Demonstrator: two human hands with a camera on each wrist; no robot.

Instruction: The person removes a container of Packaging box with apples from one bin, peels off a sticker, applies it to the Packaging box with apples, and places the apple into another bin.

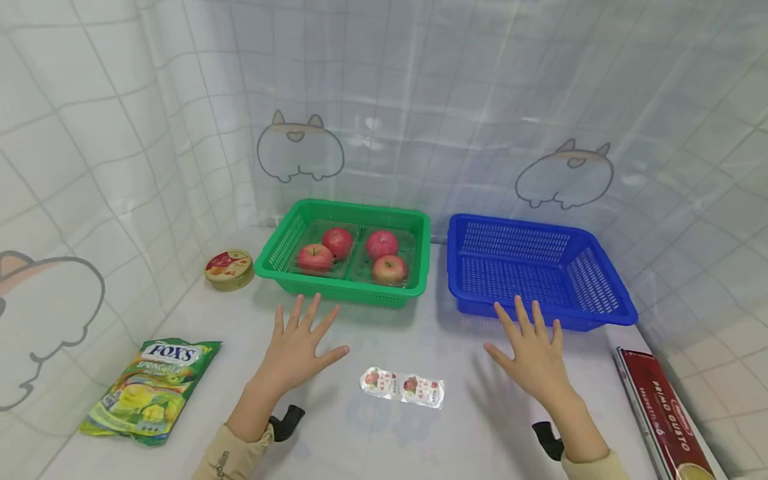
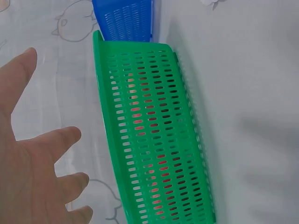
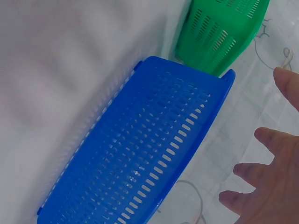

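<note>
White bench (image 1: 372,440) carried a small twin-sealed foil snack packet (image 1: 402,387) between both hands. Left hand (image 1: 298,347) at its 9 o'clock and right hand (image 1: 531,353) at 3 lay flat, fingers apart, holding nothing. Green plastic basket (image 1: 342,283) of red apples (image 1: 354,253) sat at 12, blue plastic basket (image 1: 540,313) at 1.

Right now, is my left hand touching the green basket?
Apart. In the head view the left hand has spread fingers ending short of the green basket, with white table showing between them.
</note>
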